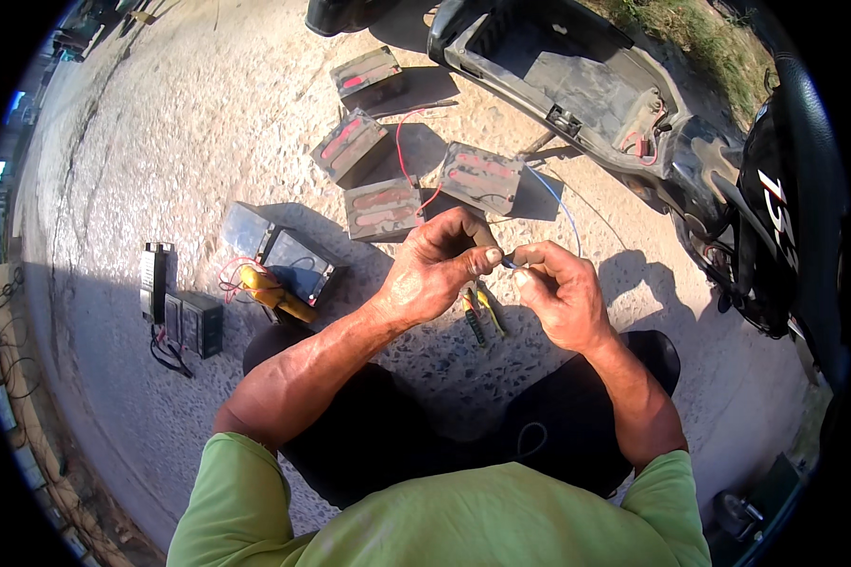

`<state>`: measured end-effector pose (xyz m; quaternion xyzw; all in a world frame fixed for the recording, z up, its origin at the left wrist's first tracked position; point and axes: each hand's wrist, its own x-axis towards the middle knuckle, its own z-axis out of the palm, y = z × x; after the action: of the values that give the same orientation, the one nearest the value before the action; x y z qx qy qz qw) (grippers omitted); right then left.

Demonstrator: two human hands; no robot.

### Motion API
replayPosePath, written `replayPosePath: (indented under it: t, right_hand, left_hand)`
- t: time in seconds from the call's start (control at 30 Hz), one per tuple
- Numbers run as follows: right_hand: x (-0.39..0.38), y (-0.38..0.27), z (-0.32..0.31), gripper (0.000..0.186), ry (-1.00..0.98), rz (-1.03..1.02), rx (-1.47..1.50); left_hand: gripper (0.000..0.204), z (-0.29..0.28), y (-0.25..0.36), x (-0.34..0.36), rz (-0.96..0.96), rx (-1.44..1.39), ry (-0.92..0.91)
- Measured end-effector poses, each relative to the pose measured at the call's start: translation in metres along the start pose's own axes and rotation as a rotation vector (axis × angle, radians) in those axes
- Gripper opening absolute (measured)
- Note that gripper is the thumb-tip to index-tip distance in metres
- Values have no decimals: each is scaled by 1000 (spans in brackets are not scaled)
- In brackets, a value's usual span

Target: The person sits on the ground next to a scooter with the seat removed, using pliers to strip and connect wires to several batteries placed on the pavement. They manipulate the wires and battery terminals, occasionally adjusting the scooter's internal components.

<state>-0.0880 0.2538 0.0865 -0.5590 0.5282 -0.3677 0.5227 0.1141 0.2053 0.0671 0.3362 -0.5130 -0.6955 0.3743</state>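
My left hand (433, 272) and my right hand (567, 295) meet in front of me, thumbs and forefingers pinched close together. Between the fingertips shows a short dark-blue bit of wire (509, 263). A thin blue wire (567, 210) runs from beside the nearest grey battery (482, 176) down behind my right hand; the join with the pinched bit is hidden. Just beyond my left hand sits another dusty battery (384, 210), with a red wire (400, 144) looping up from it. Below the hands, pliers with yellow-and-green handles (483, 310) lie on the ground.
Two more batteries (352, 146) (366, 77) stand farther off. At left are a case with a clear lid (298, 260), a yellow meter (276, 293), a black box (197, 323) and a finned device (153, 282). A scooter (615, 94) with an open floor compartment fills the right.
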Motion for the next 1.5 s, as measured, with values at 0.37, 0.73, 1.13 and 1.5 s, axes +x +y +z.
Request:
replayPosePath:
  t: [0.37, 0.73, 1.13, 1.5]
  right_hand:
    - [7, 34, -28, 12, 80, 44, 53]
    - [11, 51, -66, 7, 103, 185, 476]
    - [10, 51, -79, 9, 117, 211, 569]
    - [10, 54, -79, 8, 139, 199, 532]
  left_hand:
    - [32, -7, -118, 4, -590, 539, -27]
    - [35, 4, -232, -42, -539, 1217, 161]
    - [51, 13, -221, -22, -1113, 852, -45]
    - [52, 18, -213, -16, -910, 817, 256]
